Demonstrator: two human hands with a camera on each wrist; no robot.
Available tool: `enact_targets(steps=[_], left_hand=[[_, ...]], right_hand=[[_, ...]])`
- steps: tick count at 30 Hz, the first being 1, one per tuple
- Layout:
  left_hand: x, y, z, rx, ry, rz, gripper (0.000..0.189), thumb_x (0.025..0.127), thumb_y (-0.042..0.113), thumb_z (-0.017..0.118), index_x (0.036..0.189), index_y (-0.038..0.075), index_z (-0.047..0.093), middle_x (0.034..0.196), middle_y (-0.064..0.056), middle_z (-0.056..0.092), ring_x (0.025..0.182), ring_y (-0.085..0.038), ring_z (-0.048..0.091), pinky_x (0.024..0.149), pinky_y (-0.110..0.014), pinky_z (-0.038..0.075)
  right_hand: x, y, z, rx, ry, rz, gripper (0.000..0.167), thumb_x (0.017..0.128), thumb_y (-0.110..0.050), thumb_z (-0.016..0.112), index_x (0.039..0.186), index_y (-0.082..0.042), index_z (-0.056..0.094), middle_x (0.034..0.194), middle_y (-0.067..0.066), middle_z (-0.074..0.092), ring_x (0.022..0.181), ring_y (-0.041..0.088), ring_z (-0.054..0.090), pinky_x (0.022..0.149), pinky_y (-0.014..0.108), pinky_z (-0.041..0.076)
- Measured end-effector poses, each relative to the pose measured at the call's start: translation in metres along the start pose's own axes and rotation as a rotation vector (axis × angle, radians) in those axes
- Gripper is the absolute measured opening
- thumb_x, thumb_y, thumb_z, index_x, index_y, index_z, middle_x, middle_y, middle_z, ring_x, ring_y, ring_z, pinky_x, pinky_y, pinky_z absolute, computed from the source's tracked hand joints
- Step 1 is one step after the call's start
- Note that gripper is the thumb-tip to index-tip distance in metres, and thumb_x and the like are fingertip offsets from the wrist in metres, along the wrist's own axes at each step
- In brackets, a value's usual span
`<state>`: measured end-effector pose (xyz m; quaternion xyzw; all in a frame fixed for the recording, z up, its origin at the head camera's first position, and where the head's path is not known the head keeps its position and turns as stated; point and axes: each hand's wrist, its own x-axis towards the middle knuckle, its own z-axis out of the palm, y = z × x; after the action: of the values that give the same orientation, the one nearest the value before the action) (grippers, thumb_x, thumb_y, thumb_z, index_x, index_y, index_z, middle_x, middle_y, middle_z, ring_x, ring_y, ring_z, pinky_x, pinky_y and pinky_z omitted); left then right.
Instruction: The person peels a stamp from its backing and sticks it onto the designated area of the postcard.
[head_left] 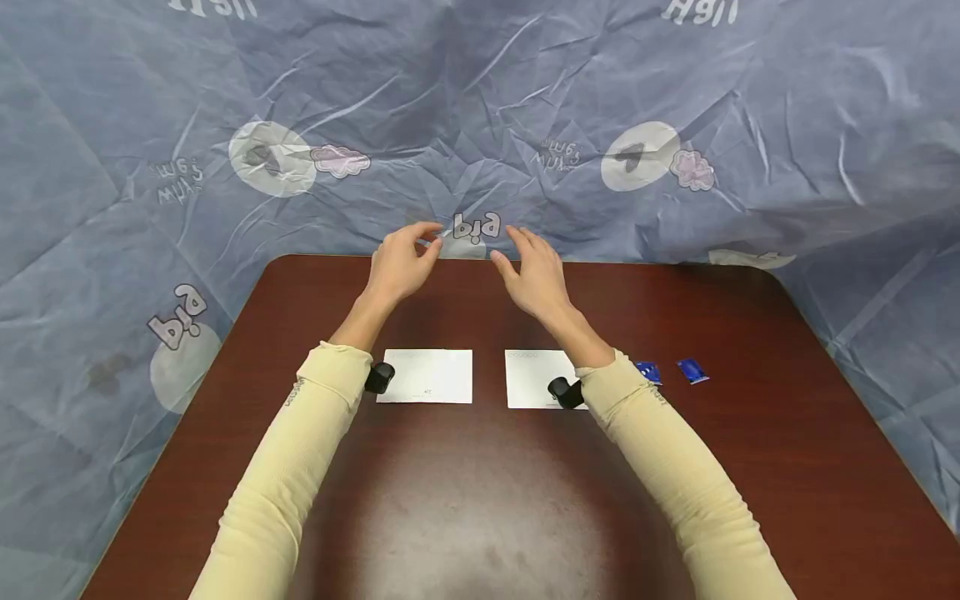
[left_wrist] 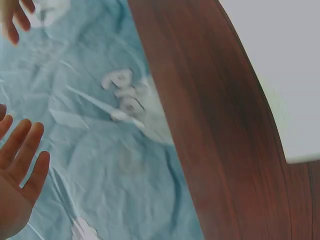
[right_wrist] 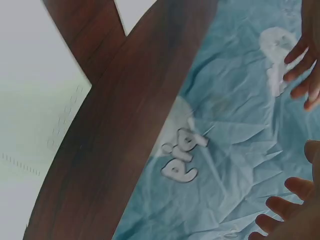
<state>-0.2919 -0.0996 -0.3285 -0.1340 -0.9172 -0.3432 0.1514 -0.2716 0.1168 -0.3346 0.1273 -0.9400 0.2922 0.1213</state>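
Note:
Both hands hang in the air near the far edge of the table, apart from each other and holding nothing. The left hand point(head_left: 400, 265) has loosely bent fingers, and its palm side shows in the left wrist view. To its right, the right hand point(head_left: 537, 277) has its fingers extended and thumb apart, pointing toward the left hand. Nearer to the body, two white envelopes lie flat side by side: a left envelope point(head_left: 425, 377) and a right envelope point(head_left: 536, 375), printed with small boxes point(right_wrist: 65, 115). The right wrist and its camera partly hide the right envelope.
Two small blue packets lie right of the right forearm, one packet point(head_left: 692, 371) in full view and another packet point(head_left: 648, 372) partly behind the sleeve. Beneath everything is a dark red-brown wooden table point(head_left: 750, 483). A wrinkled blue-grey printed sheet point(head_left: 480, 100) hangs behind it.

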Motion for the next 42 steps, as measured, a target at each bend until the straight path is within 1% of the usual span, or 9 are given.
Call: enact_targets(steps=[3,7,12,15,19,24,30,37,42], left_hand=[[-0.007,0.009,0.003,-0.069,0.052,0.047,0.028,0.095,0.024,0.058,0.121,0.017,0.066,0.109,0.001,0.067,0.090,-0.018,0.066,0.073,-0.042,0.049],[-0.021,0.018,0.007,-0.153,0.116,0.105,0.026,0.094,0.021,0.059,0.118,0.015,0.067,0.107,-0.001,0.068,0.081,-0.018,0.064,0.066,-0.036,0.049],[-0.041,0.024,0.015,-0.222,0.148,0.177,0.025,0.094,0.018,0.060,0.117,0.011,0.068,0.100,-0.003,0.068,0.075,-0.017,0.058,0.061,-0.033,0.044],[-0.052,0.027,0.021,-0.235,0.164,0.225,0.024,0.093,0.017,0.061,0.115,0.010,0.068,0.094,-0.002,0.068,0.075,-0.016,0.058,0.062,-0.033,0.046],[-0.064,0.029,0.026,-0.225,0.197,0.275,0.023,0.092,0.015,0.061,0.114,0.010,0.069,0.092,-0.002,0.067,0.076,-0.017,0.059,0.061,-0.033,0.046],[-0.077,0.035,0.025,-0.246,0.232,0.315,0.022,0.092,0.014,0.062,0.112,0.009,0.069,0.090,-0.002,0.067,0.074,-0.016,0.059,0.058,-0.031,0.042],[-0.091,0.051,0.020,-0.287,0.265,0.402,0.022,0.091,0.011,0.062,0.111,0.009,0.069,0.090,-0.001,0.068,0.079,-0.012,0.064,0.056,-0.029,0.043],[-0.101,0.066,0.023,-0.382,0.269,0.474,0.021,0.090,0.007,0.063,0.110,0.005,0.069,0.094,-0.004,0.068,0.083,-0.012,0.064,0.067,-0.031,0.049],[-0.106,0.078,0.025,-0.456,0.268,0.532,0.021,0.088,0.005,0.064,0.108,0.003,0.069,0.099,-0.005,0.069,0.083,-0.016,0.065,0.073,-0.034,0.051]], right_hand=[[-0.010,-0.005,0.001,0.049,0.023,-0.032,0.054,0.099,-0.038,0.049,0.144,-0.009,0.041,0.147,0.016,0.036,0.136,0.034,0.029,0.110,0.050,0.017],[-0.025,-0.008,0.003,0.079,0.090,-0.075,0.048,0.097,-0.033,0.055,0.138,-0.007,0.050,0.141,0.015,0.045,0.131,0.033,0.037,0.108,0.050,0.024],[-0.047,-0.008,0.007,0.081,0.186,-0.143,0.040,0.095,-0.026,0.061,0.129,-0.005,0.058,0.133,0.017,0.052,0.124,0.035,0.045,0.103,0.052,0.031],[-0.061,-0.008,0.009,0.069,0.234,-0.187,0.037,0.093,-0.022,0.063,0.125,-0.005,0.061,0.130,0.017,0.054,0.121,0.036,0.047,0.101,0.053,0.033],[-0.075,-0.010,0.011,0.061,0.266,-0.226,0.037,0.092,-0.020,0.065,0.125,-0.005,0.061,0.127,0.017,0.055,0.121,0.035,0.046,0.099,0.053,0.033],[-0.092,-0.010,0.009,0.073,0.277,-0.254,0.038,0.090,-0.018,0.067,0.124,-0.005,0.061,0.126,0.014,0.055,0.121,0.034,0.046,0.097,0.052,0.034],[-0.116,-0.013,0.005,0.098,0.270,-0.307,0.038,0.087,-0.016,0.071,0.122,-0.004,0.062,0.123,0.015,0.058,0.117,0.032,0.049,0.096,0.050,0.035],[-0.133,-0.009,-0.001,0.088,0.258,-0.346,0.035,0.083,-0.013,0.075,0.116,-0.004,0.066,0.115,0.012,0.063,0.114,0.029,0.052,0.098,0.047,0.035],[-0.139,0.005,-0.006,0.080,0.248,-0.359,0.032,0.081,-0.011,0.077,0.111,-0.004,0.067,0.112,0.011,0.063,0.113,0.031,0.052,0.097,0.051,0.034]])
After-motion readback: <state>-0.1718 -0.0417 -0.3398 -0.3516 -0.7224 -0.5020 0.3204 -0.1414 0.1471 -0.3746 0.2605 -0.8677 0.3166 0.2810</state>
